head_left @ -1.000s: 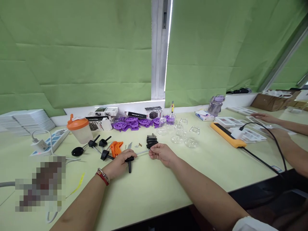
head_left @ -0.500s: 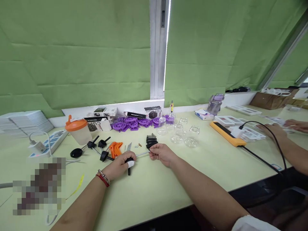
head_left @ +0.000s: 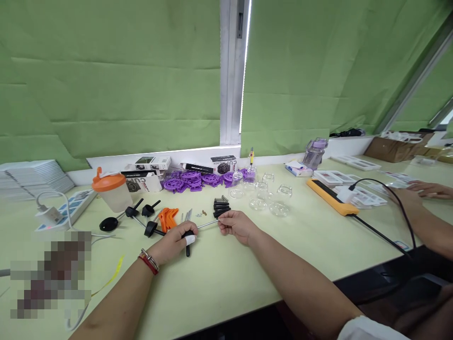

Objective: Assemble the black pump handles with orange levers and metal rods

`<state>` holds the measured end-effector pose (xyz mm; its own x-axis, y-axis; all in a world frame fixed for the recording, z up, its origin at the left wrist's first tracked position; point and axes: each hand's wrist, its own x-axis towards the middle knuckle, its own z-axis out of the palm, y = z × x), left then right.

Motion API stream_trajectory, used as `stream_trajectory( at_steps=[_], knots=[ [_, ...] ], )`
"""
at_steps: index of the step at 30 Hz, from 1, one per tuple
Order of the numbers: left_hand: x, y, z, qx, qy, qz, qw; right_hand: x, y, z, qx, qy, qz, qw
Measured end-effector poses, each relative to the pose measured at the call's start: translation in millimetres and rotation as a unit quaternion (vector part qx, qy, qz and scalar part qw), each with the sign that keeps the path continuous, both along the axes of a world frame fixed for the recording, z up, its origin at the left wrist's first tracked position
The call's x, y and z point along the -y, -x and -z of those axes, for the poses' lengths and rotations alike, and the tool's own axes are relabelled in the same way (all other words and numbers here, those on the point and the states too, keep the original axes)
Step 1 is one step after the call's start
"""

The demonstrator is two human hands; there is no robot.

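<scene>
My left hand (head_left: 173,242), its thumb tip wrapped in white, is closed around a black plastic part (head_left: 188,250) with a short black handle pointing toward me. From that part a thin metal rod (head_left: 208,224) runs right, and my right hand (head_left: 238,227) pinches its far end. Whatever else sits in the right fingertips is hidden. Just behind the right hand lie several black sleeves (head_left: 221,207) and small springs (head_left: 222,198). Orange plastic pieces (head_left: 167,218), loose metal rods (head_left: 187,216) and black assemblies with rods (head_left: 150,229) lie beyond the left hand.
Purple plastic parts (head_left: 191,181) and clear plastic cups (head_left: 279,208) stand farther back. A lidded cup (head_left: 115,198) and power strip (head_left: 71,208) are left. Rightward are an orange-and-black power strip (head_left: 332,197) with a cable and a co-worker's hands (head_left: 430,189).
The whole view has shifted slightly. Both my hands keep the same grip on the black part and rod. At right, the co-worker's hands have moved closer together.
</scene>
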<state>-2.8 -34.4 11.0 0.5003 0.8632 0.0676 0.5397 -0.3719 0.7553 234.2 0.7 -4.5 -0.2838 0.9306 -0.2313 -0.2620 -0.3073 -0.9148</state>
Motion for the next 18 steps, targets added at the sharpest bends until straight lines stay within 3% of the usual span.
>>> stream_trajectory(
  at_steps=[18],
  knots=[
    [1.4,0.7,-0.4,-0.005,0.02,-0.012,1.0,1.6,-0.7,-2.8,0.008,-0.003,-0.01,1.0]
  ],
)
